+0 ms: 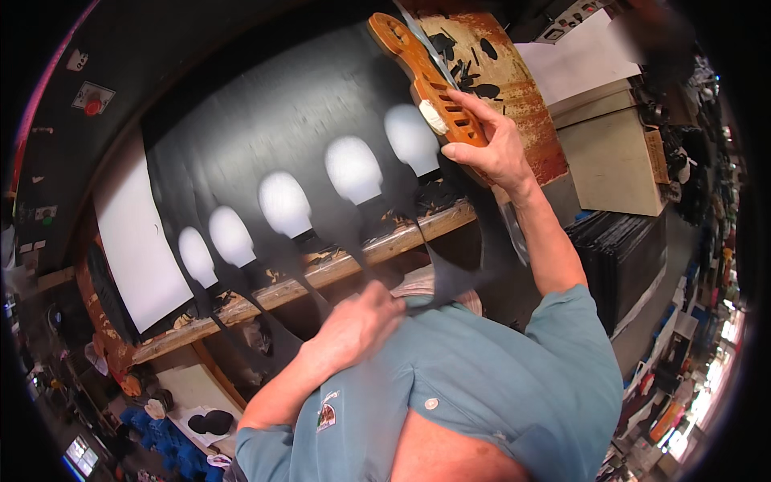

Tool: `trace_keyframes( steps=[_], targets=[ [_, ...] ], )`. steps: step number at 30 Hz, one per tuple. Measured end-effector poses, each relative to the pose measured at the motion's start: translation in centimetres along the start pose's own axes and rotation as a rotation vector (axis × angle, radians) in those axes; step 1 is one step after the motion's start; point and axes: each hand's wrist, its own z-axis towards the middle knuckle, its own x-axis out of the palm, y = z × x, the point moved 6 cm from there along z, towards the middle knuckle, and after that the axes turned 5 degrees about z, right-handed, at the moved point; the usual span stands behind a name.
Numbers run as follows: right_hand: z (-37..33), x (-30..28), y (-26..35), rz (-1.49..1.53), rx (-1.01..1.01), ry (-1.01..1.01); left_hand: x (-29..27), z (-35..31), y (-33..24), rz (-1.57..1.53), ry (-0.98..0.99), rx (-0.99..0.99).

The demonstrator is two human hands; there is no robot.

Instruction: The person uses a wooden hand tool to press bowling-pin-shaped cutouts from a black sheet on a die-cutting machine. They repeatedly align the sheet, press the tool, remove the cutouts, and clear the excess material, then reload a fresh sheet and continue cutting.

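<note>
A dark sheet [233, 120] lies across the work surface in front of me, with a row of several rounded cut-outs along its near part. White shows through these holes. Narrow dark strips run from the sheet's near edge toward my body. At the sheet's right side, my right hand [494, 149] grips an orange, sole-shaped cutting die [422, 76] with slots and a white patch, thumb and fingers on either side of it. My left hand [365, 321], curled and smeared by motion, is close to my belly beside the strips; whether it holds one cannot be seen.
A worn board [522, 104] with dark scraps is at the far right, beside a pale box [606, 161] and a stack of dark sheets [618, 257]. A wooden edge [313, 277] runs along the near side. White sheet [140, 233] lies left; a red button [92, 105] is beyond.
</note>
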Motion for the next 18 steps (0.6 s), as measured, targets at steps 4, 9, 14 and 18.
trace_keyframes(
  steps=[4, 9, 14, 18],
  targets=[
    [1.1, 2.7, -0.5, 0.032, -0.03, 0.061, 3.1, 1.0, 1.3, -0.406, 0.187, 0.092],
    [0.0, 7.1, -1.8, -0.716, -0.193, 0.004, 4.9, 2.7, 4.6, -0.381, 0.364, -0.068],
    [-1.0, 8.4, -2.7, -0.76, -0.362, -0.059, 5.6, 5.0, 6.4, -0.149, 0.124, -0.2],
    [-0.9, 8.1, -2.9, -0.785, -0.338, -0.041, 3.8, 4.3, 4.6, 0.074, 0.021, -0.053]
  ],
)
